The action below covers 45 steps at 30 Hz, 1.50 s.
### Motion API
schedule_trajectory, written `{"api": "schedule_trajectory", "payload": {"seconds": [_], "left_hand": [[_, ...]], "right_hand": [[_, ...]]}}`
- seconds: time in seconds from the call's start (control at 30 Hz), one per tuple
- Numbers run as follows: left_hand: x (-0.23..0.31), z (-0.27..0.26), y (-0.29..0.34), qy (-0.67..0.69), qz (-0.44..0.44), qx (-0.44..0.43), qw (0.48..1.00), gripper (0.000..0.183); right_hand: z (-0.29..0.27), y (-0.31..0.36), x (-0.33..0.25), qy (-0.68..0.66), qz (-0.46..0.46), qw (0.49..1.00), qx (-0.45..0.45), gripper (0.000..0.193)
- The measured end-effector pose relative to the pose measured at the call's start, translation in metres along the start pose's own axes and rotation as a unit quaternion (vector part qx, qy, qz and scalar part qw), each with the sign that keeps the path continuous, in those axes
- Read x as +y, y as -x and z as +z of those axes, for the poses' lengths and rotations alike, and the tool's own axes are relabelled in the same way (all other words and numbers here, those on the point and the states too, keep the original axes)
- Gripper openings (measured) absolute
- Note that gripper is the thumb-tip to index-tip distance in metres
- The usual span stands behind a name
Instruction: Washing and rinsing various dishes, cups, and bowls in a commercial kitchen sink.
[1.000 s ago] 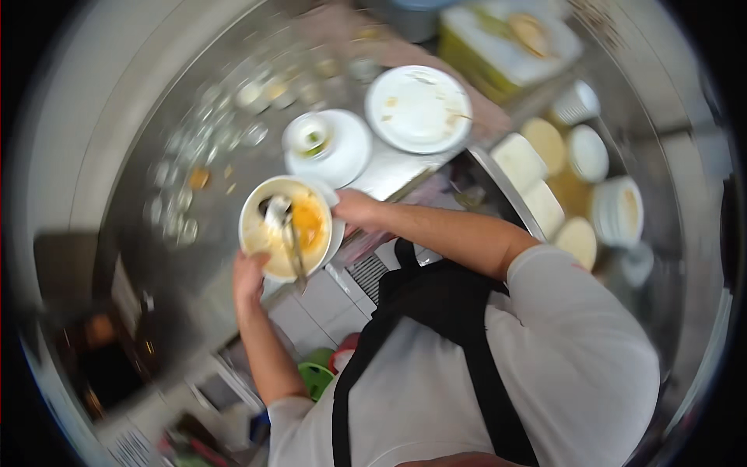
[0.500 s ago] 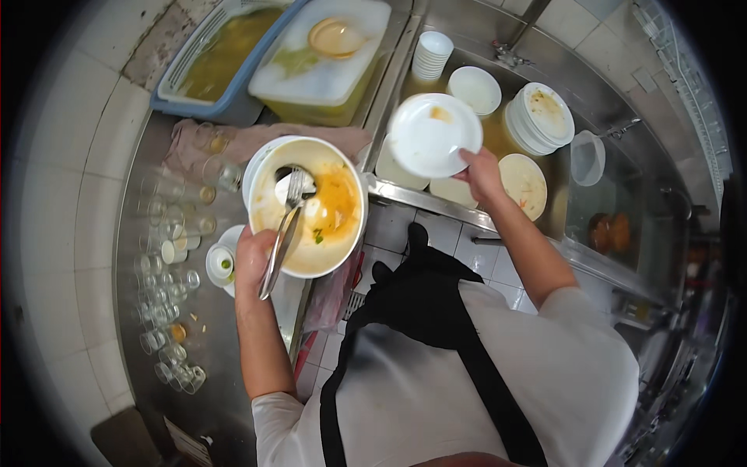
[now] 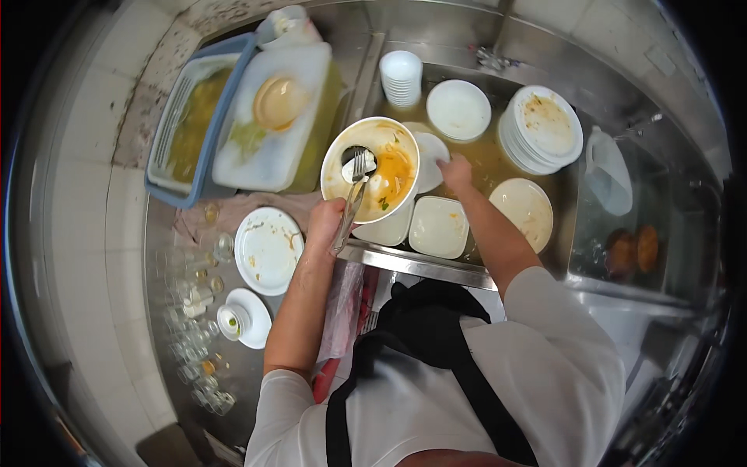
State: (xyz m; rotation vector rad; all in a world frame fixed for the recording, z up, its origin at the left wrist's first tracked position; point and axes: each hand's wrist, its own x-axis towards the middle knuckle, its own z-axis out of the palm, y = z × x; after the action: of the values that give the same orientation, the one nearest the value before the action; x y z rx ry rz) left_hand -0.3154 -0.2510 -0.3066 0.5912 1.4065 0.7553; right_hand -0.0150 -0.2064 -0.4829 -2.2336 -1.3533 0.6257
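My left hand (image 3: 323, 222) grips a cream bowl (image 3: 333, 175) by its near rim, above the front left of the sink. Orange sauce and green scraps smear its inside. A fork (image 3: 359, 163) and other metal cutlery lie in it, their handles over the rim by my fingers. My right hand (image 3: 457, 173) pinches the right edge of a white plate (image 3: 431, 159), low over the murky sink water. The bowl hides the plate's left part. Square cream dishes (image 3: 438, 227) sit just in front of it, and a round cream plate (image 3: 522, 212) lies to the right.
The sink also holds a stack of white cups (image 3: 401, 78), a white bowl (image 3: 459, 110) and stacked plates (image 3: 542, 128). To the left are a lidded tub (image 3: 272, 148), a blue basin (image 3: 204, 183), a soiled plate (image 3: 269, 251) and several glasses (image 3: 198, 342).
My left hand has carried the bowl right, off the counter side, uncovering the soiled plate there. My right hand has lowered the white plate toward the sink water, and the bowl now overlaps it.
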Motion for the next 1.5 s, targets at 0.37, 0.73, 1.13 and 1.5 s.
{"api": "schedule_trajectory", "payload": {"seconds": [0.37,0.73,1.13,1.5], "left_hand": [[-0.012,0.158,-0.115,-0.279,0.1,-0.1,0.95,0.016],[-0.03,0.254,-0.252,-0.129,0.052,-0.024,0.99,0.023],[-0.041,0.378,-0.248,-0.036,-0.082,-0.042,0.995,0.021],[-0.011,0.29,-0.172,0.157,-0.197,-0.339,0.907,0.013]], "right_hand": [[-0.08,0.017,0.017,-0.773,0.218,0.58,-0.137,0.027],[-0.156,0.105,0.119,-0.665,0.332,0.668,-0.039,0.022],[-0.152,0.149,0.141,-0.598,0.378,0.706,-0.023,0.023],[-0.15,0.082,0.102,-0.658,0.279,0.695,-0.081,0.018]]}}
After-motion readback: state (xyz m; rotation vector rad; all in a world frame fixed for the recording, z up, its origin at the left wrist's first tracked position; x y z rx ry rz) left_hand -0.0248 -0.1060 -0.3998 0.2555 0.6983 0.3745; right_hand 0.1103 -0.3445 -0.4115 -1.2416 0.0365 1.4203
